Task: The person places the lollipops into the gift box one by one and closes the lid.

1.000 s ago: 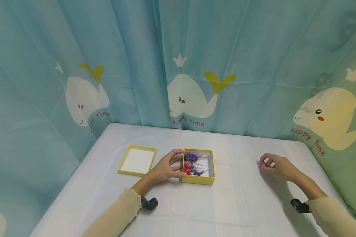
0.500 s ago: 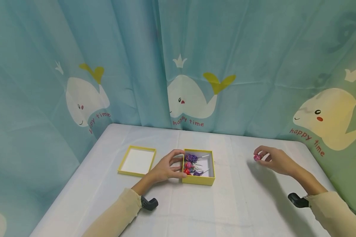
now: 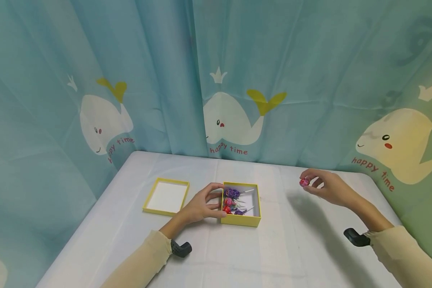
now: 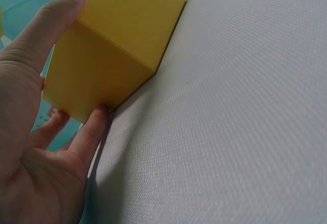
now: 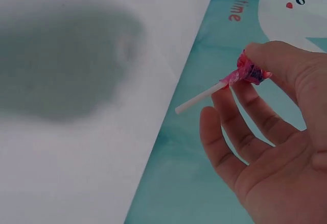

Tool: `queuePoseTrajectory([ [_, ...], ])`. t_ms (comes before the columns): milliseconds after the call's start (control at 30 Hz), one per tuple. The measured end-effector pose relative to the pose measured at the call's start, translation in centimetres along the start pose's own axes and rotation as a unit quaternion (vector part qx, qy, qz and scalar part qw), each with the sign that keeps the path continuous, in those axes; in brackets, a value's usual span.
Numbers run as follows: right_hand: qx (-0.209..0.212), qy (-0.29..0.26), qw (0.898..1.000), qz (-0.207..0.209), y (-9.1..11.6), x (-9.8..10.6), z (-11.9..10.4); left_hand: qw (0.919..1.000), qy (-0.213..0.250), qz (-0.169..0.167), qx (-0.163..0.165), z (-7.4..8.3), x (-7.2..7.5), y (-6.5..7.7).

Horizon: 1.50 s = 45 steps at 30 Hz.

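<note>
A lollipop in a shiny pink wrapper is in my right hand, pinched by its head between thumb and fingers above the table. In the right wrist view the white stick points out to the left, away from the palm. My left hand holds the left side of a yellow box, its thumb at the near corner and its fingers spread along the side. Inside the box lie several lollipops with purple, pink and red wrappers, heads mostly to the left.
Left of the box, a shallow yellow lid lies with its white inside up. A white cloth covers the table. Behind the table hangs a blue-green curtain printed with white whales.
The right hand has lifted the pink lollipop off the table and carried it up and to the left. My left hand stays at the box.
</note>
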State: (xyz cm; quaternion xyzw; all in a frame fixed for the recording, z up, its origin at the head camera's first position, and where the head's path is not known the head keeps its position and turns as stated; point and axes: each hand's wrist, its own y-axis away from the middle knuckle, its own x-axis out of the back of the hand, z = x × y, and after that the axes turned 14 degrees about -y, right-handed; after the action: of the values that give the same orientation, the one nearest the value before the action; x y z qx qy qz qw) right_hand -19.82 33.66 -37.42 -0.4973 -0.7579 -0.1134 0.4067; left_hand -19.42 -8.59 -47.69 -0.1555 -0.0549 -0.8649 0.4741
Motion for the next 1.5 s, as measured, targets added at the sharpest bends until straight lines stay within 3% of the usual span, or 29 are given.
queuePoseTrajectory([
  [333, 0.012, -0.037, 0.999, -0.011, -1.5, -0.7, -1.1, 1.0000, 0.002, 0.001, -0.007, -0.1, 0.0, 0.0],
  [767, -0.009, -0.064, 0.996, -0.063, -4.3, -2.6, -3.6, 1.0000, 0.002, 0.004, 0.005, -0.1, 0.0, 0.1],
  [1100, 0.016, -0.086, 0.990, -0.113, -6.8, -4.6, -6.1, 1.0000, 0.006, 0.002, 0.006, -0.1, 0.0, -0.1],
  [1500, 0.057, -0.105, 0.983, -0.142, -8.8, -7.1, -7.9, 1.0000, 0.004, 0.005, 0.006, 0.0, 0.0, 0.0],
])
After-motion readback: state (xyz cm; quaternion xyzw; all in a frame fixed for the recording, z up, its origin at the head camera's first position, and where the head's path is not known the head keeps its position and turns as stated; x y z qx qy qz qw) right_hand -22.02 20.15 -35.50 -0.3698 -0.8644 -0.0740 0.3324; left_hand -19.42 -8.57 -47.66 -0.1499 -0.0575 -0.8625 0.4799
